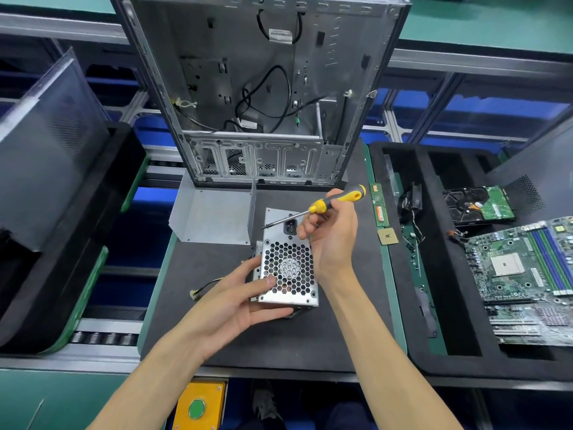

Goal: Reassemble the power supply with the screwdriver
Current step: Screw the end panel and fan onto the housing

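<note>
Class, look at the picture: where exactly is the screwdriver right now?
In the head view, the screwdriver is right of centre, held in the right hand above the power supply, its tip pointing left, in front of the open computer case.

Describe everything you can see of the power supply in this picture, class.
The power supply is a small box of bright silvery metal. Its upper face has a honeycomb grille with a fan behind it, a black mains socket further up, and screw holes at the corners. It sits tilted above the dark mat. The left hand grips its near left side, and the right hand, holding the screwdriver, touches its right edge. Wires trail out to the left.
</note>
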`<action>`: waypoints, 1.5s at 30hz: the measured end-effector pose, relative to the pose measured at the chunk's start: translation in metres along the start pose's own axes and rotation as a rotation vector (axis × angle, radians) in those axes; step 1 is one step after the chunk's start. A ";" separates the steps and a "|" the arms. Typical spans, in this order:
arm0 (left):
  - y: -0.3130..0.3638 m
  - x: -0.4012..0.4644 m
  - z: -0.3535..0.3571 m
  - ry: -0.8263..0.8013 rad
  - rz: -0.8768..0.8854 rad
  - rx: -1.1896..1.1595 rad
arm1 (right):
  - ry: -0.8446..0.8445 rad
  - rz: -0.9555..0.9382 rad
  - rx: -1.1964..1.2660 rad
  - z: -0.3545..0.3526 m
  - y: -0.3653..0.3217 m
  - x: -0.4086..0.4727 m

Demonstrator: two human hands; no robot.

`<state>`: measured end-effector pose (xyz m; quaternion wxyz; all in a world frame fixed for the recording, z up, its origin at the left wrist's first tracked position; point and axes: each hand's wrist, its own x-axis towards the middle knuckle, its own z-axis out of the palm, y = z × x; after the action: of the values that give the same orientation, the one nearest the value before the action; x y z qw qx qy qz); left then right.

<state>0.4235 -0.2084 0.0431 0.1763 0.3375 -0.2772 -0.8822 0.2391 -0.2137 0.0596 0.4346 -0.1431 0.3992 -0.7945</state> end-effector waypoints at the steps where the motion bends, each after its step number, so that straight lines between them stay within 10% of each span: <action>1: 0.000 0.000 0.000 -0.002 0.000 0.000 | 0.001 0.001 0.000 0.000 0.000 0.000; 22: 0.001 0.000 0.000 -0.001 0.002 0.009 | -0.429 -0.582 -0.854 0.020 -0.039 -0.007; 45: 0.001 -0.001 0.000 0.012 0.012 -0.006 | -0.508 -0.665 -1.012 0.030 -0.029 -0.005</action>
<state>0.4240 -0.2084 0.0442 0.1844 0.3404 -0.2755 -0.8799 0.2427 -0.2160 0.1014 0.1257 -0.6287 0.5431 -0.5423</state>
